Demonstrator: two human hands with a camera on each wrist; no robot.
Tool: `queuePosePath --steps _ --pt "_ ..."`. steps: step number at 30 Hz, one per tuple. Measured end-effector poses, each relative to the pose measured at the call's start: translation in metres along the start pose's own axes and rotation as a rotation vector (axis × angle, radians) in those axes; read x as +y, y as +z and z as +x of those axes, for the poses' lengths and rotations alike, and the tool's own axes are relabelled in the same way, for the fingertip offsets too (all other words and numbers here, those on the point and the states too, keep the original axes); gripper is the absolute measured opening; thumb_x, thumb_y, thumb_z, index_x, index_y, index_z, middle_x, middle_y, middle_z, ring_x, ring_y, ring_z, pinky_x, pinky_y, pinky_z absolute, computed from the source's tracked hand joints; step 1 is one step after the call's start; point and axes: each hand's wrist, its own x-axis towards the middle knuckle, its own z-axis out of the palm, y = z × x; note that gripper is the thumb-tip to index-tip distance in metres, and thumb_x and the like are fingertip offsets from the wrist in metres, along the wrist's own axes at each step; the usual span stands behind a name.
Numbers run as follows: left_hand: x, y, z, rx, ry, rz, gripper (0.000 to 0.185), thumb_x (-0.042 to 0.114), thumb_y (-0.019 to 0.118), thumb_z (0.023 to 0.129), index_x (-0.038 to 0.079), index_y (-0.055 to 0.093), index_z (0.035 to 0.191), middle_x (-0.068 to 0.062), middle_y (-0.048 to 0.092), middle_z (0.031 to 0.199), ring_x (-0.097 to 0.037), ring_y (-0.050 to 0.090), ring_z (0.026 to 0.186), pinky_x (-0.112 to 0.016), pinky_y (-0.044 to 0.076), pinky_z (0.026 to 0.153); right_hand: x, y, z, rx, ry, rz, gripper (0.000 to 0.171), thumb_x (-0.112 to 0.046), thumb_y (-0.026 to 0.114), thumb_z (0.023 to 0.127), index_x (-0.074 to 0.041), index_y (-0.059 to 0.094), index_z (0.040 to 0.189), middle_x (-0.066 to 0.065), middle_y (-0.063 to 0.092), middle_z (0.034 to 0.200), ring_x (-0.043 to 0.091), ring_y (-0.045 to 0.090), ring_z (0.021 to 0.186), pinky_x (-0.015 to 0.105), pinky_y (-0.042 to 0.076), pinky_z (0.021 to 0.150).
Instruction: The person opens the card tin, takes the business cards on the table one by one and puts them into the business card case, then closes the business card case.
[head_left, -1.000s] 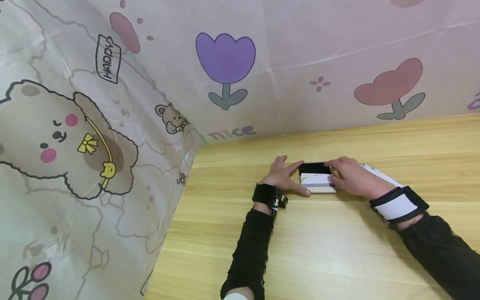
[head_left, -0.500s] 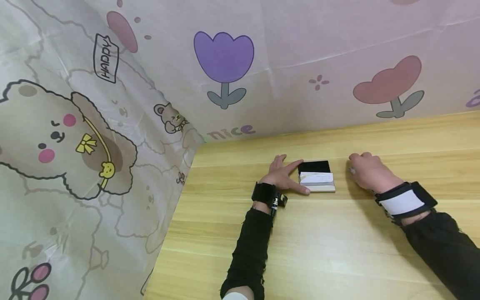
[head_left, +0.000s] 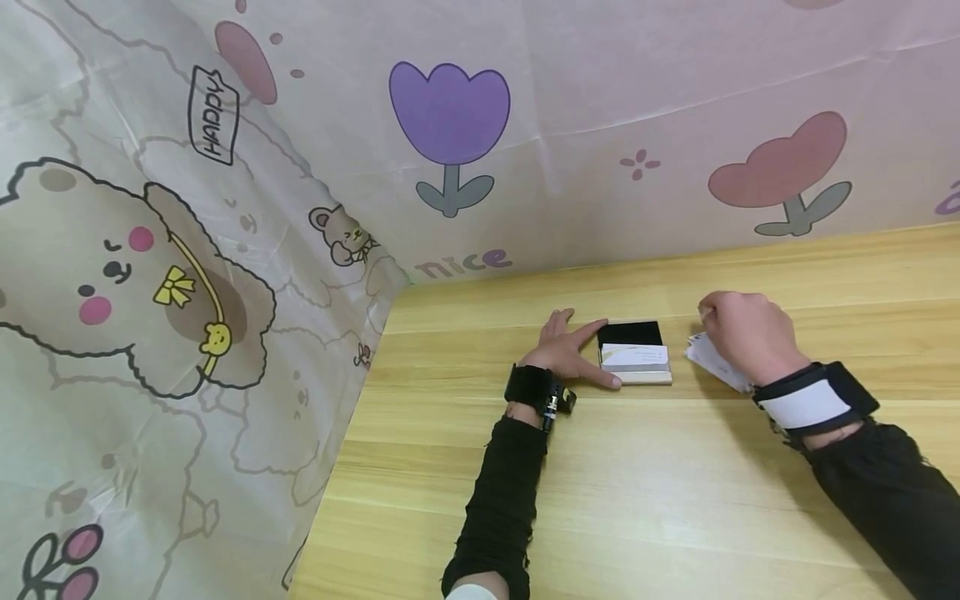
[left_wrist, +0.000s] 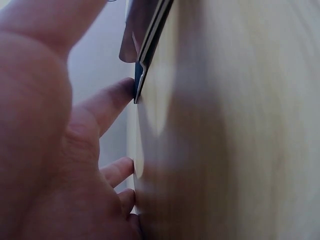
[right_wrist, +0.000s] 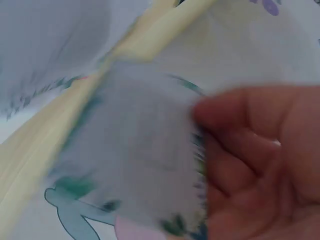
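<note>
A small flat case [head_left: 636, 379] is laid on the wooden table [head_left: 637, 483], with a white card [head_left: 636, 357] seen inside. Its left side is touched by the left hand [head_left: 558, 356], whose fingers are spread wide apart. To the right of the case, a blurry leafy card [right_wrist: 140, 125] is pinched at its edge by the right hand [head_left: 753, 333].

I count one left grip [head_left: 558, 354] and one right grip [head_left: 753, 333], making two, with two black sleeves [head_left: 498, 500], two wrist straps [head_left: 529, 386], one bench [head_left: 622, 500] and one case [head_left: 630, 333]. I see at least two cards [head_left: 712, 360]; overlapping hides their exact number.
</note>
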Motion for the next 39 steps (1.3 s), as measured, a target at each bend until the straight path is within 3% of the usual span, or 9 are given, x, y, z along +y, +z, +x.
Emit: queuePosePath --steps 3,8,11,14,26,33,39 --pt "0.001 0.0 0.0 -0.004 0.003 0.003 0.108 0.055 0.094 0.068 0.048 0.036 0.159 -0.001 0.003 0.173 -0.022 -0.003 0.158 -0.062 0.02 0.122 -0.002 0.001 0.002 0.023 -0.007 0.065 0.028 -0.004 0.053 0.099 0.014 0.067 0.115 0.034 0.069 0.1 0.029 0.059 0.064 0.04 0.043 0.048" --pt "0.0 0.0 0.0 -0.002 -0.001 0.007 0.108 0.056 0.094 0.068 0.05 0.035 0.158 0.0 0.002 0.173 -0.021 -0.005 0.158 -0.062 0.018 0.122 -0.004 0.006 0.006 -0.195 -0.105 0.157 0.027 -0.008 0.053 0.102 0.011 0.066 0.118 0.024 0.071 0.1 0.028 0.064 0.08 0.046 0.053 0.069" --pt "0.0 0.001 0.001 0.003 -0.009 0.008 0.108 0.057 0.093 0.067 0.051 0.036 0.158 0.001 0.001 0.173 -0.02 -0.005 0.158 -0.061 0.017 0.122 -0.007 0.012 0.006 -0.266 -0.16 0.168 0.023 -0.007 0.055 0.102 0.006 0.069 0.115 0.013 0.072 0.095 0.022 0.062 0.079 0.043 0.053 0.072" --pt "0.0 0.002 0.001 0.008 -0.015 0.009 0.107 0.058 0.093 0.067 0.051 0.036 0.157 0.002 0.002 0.173 -0.02 -0.005 0.158 -0.062 0.017 0.122 -0.01 0.017 0.005 -0.264 -0.185 0.158 0.021 -0.006 0.056 0.1 0.004 0.07 0.112 0.007 0.071 0.091 0.018 0.058 0.074 0.039 0.05 0.07" --pt "0.003 0.0 0.001 0.012 -0.017 0.026 0.108 0.059 0.093 0.067 0.052 0.035 0.157 0.002 0.001 0.173 -0.02 -0.003 0.158 -0.06 0.02 0.122 -0.013 0.024 0.003 -0.255 -0.22 0.146 0.016 -0.004 0.059 0.099 0.0 0.072 0.108 0.005 0.072 0.09 0.017 0.059 0.076 0.04 0.051 0.071" --pt "0.002 0.0 0.001 0.007 -0.019 0.031 0.107 0.059 0.092 0.067 0.051 0.035 0.158 0.002 0.001 0.173 -0.02 -0.004 0.158 -0.06 0.019 0.122 -0.011 0.021 0.003 -0.211 -0.206 0.188 0.022 -0.009 0.054 0.106 0.005 0.063 0.121 0.011 0.071 0.092 0.02 0.063 0.077 0.042 0.053 0.071" --pt "0.0 0.001 0.002 0.017 -0.017 0.053 0.108 0.06 0.092 0.067 0.052 0.035 0.157 0.001 0.004 0.172 -0.021 0.003 0.157 -0.056 0.025 0.121 -0.009 0.018 0.002 -0.221 -0.155 0.233 0.025 -0.018 0.044 0.113 0.002 0.051 0.126 0.006 0.058 0.077 0.019 0.054 0.067 0.037 0.046 0.064"
